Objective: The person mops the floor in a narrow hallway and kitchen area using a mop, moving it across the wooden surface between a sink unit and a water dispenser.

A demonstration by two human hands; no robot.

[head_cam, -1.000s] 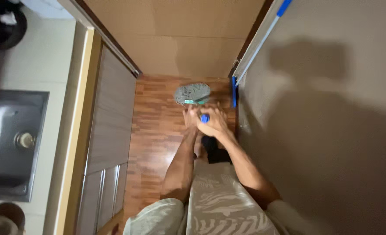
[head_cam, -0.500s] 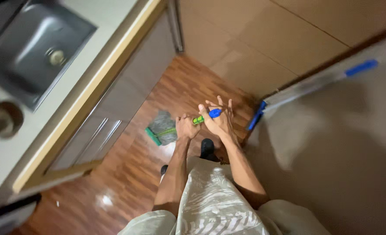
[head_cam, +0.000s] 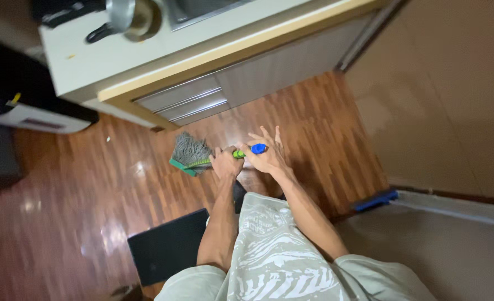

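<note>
Mop (head_cam: pixel 194 155) is sitting head-down on the wood floor (head_cam: pixel 68 212), grey stringy head fanning out from a green clamp bar, just short of the cabinet drawers (head_cam: pixel 185 103). Green handle is running back to a blue end cap at the hands. Left hand (head_cam: pixel 226 163) is wrapping tight around the handle below the cap. Right hand (head_cam: pixel 264 155) is sitting over the blue cap, palm on it, fingers splaying wide — not a full fist.

Open room: floor is running clear to the left of the mop head; counter (head_cam: pixel 163 53) edge and drawer fronts are boxing in the far side. Black mat (head_cam: pixel 166 251) is lying flat on the floor just beside the person's left leg. Tan wall panel (head_cam: pixel 453 100) is closing the right side, a blue strip (head_cam: pixel 376 200) lying at its base.

Floor is glossy reddish plank, throwing glare spots. Counter is pale, yellow-edged — a metal pot (head_cam: pixel 130 17) is standing on it.
</note>
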